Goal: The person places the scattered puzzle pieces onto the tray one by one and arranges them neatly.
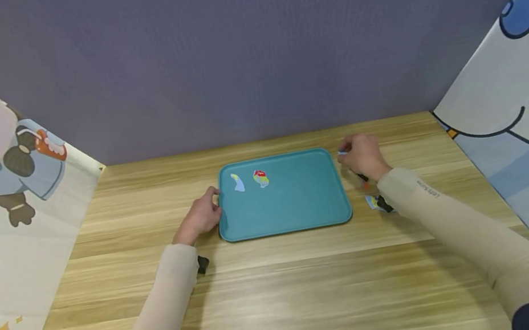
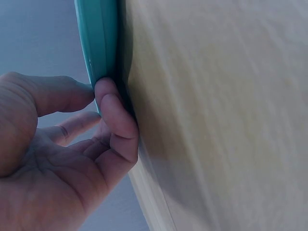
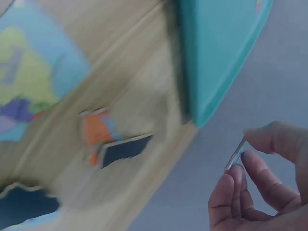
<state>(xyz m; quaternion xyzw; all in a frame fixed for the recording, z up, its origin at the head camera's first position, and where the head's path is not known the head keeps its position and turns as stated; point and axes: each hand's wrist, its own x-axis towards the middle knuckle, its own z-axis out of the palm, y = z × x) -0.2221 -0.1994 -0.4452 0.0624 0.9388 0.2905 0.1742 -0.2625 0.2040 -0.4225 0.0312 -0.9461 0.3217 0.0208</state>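
Note:
A teal tray [image 1: 301, 197] lies on the table, with two flat printed puzzle pieces near its far left: a pale blue one [image 1: 238, 183] and a red, yellow and green one [image 1: 261, 178]. At the tray's left edge, my left hand [image 1: 202, 215] grips the rim between thumb and curled fingers [image 2: 118, 118]. Just beyond the right edge, my right hand [image 1: 363, 156] pinches a thin puzzle piece [image 3: 235, 155], seen edge-on in the right wrist view. Below that hand lie an orange piece [image 3: 95, 129] and a dark-faced piece [image 3: 126, 149].
Nearer me on the right, a large blue and yellow piece [image 3: 72, 62] and another dark-faced piece [image 3: 26, 207] lie on the wooden table [image 1: 285, 294]. A dark grey-blue wall [image 1: 246, 52] rises behind; cartoon-printed panels stand at both sides.

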